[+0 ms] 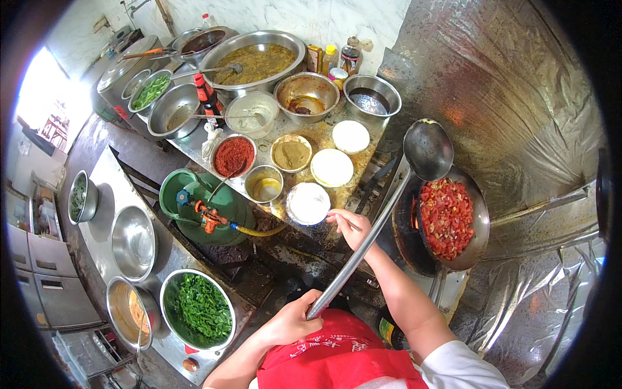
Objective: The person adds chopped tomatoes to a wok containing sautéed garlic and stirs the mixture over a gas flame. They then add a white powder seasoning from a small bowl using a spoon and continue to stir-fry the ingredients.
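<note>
The metal handle end of a large ladle [428, 146] is gripped in my left hand [296, 318], with the dark bowl of the ladle up near the wok. My right hand [351, 227] pinches a thin spoon handle at the edge of a bowl of white powder [308, 203]; the spoon's far end is hard to make out. Beside it stand two more bowls of white seasoning [332, 167], a bowl of brown powder [291, 152] and red chili paste [234, 155]. Chopped red tomatoes or peppers [447, 219] lie in the wok [480, 243] at the right.
Behind the bowls are a large steel basin of broth [206, 68], a sauce bottle [209, 99] and a basin of dark liquid [371, 95]. A green gas cylinder [228, 233] stands below left. Chopped greens [204, 306] fill a bowl on the left steel table [170, 262].
</note>
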Tool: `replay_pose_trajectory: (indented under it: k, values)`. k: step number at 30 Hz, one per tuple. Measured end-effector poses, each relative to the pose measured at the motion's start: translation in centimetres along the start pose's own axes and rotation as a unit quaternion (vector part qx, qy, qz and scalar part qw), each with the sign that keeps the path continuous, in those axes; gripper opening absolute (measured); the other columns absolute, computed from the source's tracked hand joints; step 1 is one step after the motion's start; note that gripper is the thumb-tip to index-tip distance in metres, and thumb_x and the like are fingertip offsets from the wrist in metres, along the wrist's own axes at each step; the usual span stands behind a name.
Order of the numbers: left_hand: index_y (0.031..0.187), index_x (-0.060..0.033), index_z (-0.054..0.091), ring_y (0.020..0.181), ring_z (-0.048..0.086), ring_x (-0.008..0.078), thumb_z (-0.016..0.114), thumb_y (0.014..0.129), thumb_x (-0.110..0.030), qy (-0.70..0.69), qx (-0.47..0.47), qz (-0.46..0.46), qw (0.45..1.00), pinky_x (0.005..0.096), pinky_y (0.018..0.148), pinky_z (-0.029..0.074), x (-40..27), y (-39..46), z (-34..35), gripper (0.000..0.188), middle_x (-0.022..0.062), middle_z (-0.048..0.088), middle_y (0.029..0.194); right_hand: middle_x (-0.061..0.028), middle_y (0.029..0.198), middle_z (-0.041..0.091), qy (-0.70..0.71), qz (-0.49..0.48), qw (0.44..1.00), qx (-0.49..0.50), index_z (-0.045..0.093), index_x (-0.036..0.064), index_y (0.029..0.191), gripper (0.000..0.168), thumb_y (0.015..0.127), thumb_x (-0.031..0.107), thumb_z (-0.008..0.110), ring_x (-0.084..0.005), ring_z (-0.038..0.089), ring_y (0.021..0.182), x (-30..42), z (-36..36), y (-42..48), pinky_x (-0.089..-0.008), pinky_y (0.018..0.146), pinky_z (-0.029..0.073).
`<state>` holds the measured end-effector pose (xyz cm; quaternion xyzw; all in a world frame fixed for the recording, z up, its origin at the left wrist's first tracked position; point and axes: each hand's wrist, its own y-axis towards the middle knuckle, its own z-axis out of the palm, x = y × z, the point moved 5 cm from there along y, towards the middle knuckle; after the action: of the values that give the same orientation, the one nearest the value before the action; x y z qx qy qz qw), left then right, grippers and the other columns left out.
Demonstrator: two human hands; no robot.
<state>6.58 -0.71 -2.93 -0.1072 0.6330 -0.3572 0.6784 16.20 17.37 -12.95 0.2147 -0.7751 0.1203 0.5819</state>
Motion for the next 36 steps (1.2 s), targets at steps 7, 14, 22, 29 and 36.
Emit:
replay_pose_trajectory:
  k: [7, 14, 22, 29, 36]
  values:
    - [0.098, -0.0040, 0.041, 0.048, 0.042, 0.0048, 0.050, 0.071, -0.002, 0.019, -0.001, 0.022, 1.000, 0.0198, 0.043, 0.036, 0.2, 0.2, 0.0, 0.028, -0.0001, 0.043, 0.067, -0.0094, 0.079, 0.061, 0.094, 0.101, 0.989, 0.051, 0.054, -0.002, 0.095, 0.024, 0.087, 0.015, 0.039, -0.0076, 0.049, 0.054, -1.1, 0.7, -0.2, -0.0194, 0.053, 0.042]
    - [0.098, -0.0039, 0.042, 0.050, 0.042, 0.0054, 0.051, 0.071, -0.003, 0.004, -0.002, -0.004, 1.000, 0.0201, 0.046, 0.037, 0.4, 0.1, 0.0, 0.029, -0.0001, 0.044, 0.068, -0.0073, 0.079, 0.062, 0.229, 0.215, 0.949, 0.004, 0.053, 0.002, 0.097, 0.027, 0.088, 0.021, 0.036, -0.0063, 0.048, 0.054, -3.6, 1.1, -0.7, -0.0167, 0.050, 0.037]
    - [0.098, -0.0039, 0.042, 0.050, 0.042, 0.0056, 0.051, 0.071, -0.003, 0.015, -0.006, 0.009, 1.000, 0.0204, 0.046, 0.036, 0.6, 0.2, -0.1, 0.029, -0.0001, 0.043, 0.068, -0.0069, 0.083, 0.061, 0.256, 0.232, 0.938, 0.020, 0.051, 0.003, 0.101, 0.028, 0.089, 0.021, 0.033, -0.0060, 0.048, 0.058, -4.1, 1.7, -0.8, -0.0162, 0.052, 0.036]
    - [0.098, -0.0039, 0.043, 0.051, 0.042, 0.0053, 0.051, 0.071, -0.003, 0.015, -0.003, 0.007, 1.000, 0.0202, 0.047, 0.036, 0.9, 0.3, -0.2, 0.029, -0.0005, 0.043, 0.068, -0.0107, 0.085, 0.059, 0.377, 0.270, 0.886, -0.002, 0.050, 0.003, 0.102, 0.028, 0.089, 0.022, 0.035, -0.0080, 0.049, 0.060, -5.0, 2.2, -1.0, -0.0178, 0.053, 0.037]
    - [0.098, -0.0038, 0.043, 0.052, 0.042, 0.0052, 0.050, 0.071, -0.004, 0.017, -0.005, -0.006, 1.000, 0.0202, 0.047, 0.036, 0.3, 0.1, -0.2, 0.028, -0.0006, 0.043, 0.067, -0.0110, 0.087, 0.058, 0.463, 0.304, 0.831, -0.058, 0.048, 0.003, 0.103, 0.028, 0.089, 0.024, 0.035, -0.0070, 0.047, 0.061, -6.2, 1.4, -0.8, -0.0182, 0.054, 0.037]
